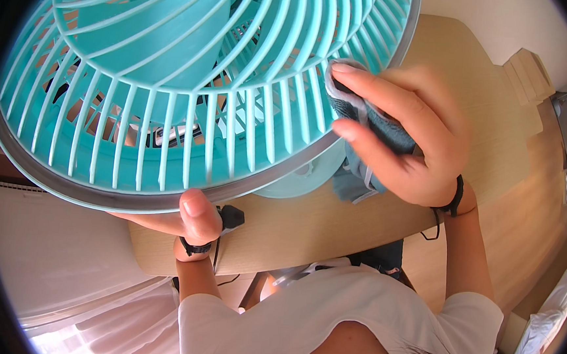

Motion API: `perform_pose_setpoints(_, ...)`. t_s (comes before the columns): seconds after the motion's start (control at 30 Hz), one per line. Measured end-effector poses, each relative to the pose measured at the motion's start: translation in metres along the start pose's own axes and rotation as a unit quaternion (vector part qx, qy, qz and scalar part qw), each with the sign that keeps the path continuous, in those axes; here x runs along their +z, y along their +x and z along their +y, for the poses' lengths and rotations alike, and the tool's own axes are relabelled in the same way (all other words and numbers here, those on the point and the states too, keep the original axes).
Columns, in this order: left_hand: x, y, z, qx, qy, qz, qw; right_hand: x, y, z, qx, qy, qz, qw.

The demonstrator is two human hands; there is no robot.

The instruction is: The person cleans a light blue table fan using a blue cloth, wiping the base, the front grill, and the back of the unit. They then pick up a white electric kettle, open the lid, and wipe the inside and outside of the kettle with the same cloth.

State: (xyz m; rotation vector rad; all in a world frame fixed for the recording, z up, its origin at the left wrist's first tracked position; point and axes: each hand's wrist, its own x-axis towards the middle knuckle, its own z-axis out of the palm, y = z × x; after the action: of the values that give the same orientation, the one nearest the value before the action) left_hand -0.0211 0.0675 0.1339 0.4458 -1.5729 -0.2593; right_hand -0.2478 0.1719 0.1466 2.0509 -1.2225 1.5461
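Note:
A turquoise plastic fan (171, 90) with a slatted round grille and a grey rim fills the upper left, tilted over the table. My left hand (197, 218) grips the lower edge of its rim, thumb on the outside. In my right hand (410, 126) is a bunched dark grey-blue cloth (385, 130) with a pale edge; it is at the grille's slats on the right side. Part of the cloth hangs below the hand. Behind the rim shows a pale turquoise round base (303, 176). The inside of the fan is partly hidden by the slats.
A light wooden table (310, 223) lies under the fan. A dark plug-like object (231, 218) with a cable is near my left wrist. Beyond the table's right end stand a wooden box-like object (529, 76) and shelving. A sheer curtain (126, 314) hangs at the lower left.

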Motion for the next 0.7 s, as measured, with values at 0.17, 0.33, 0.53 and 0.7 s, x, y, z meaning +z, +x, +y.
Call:
perform_pose_setpoints(0.17, 0.002, 0.0, 0.0, -0.001, -0.006, -0.003, 1.0, 0.003, 0.003, -0.002, 0.037, -0.019, 0.021, 0.999)
perform_pose_setpoints(0.33, 0.001, -0.001, 0.001, -0.002, -0.005, -0.003, 1.0, 0.002, 0.006, 0.006, 0.03, 0.007, 0.058, 0.998)
perform_pose_setpoints(0.53, 0.001, 0.0, 0.0, -0.001, -0.016, -0.008, 1.0, -0.004, 0.013, 0.0, 0.143, 0.137, 0.027, 0.98)
perform_pose_setpoints(0.7, 0.0, -0.001, 0.003, 0.012, -0.025, -0.015, 0.999, 0.005, 0.008, -0.003, 0.195, 0.232, 0.069, 0.95)
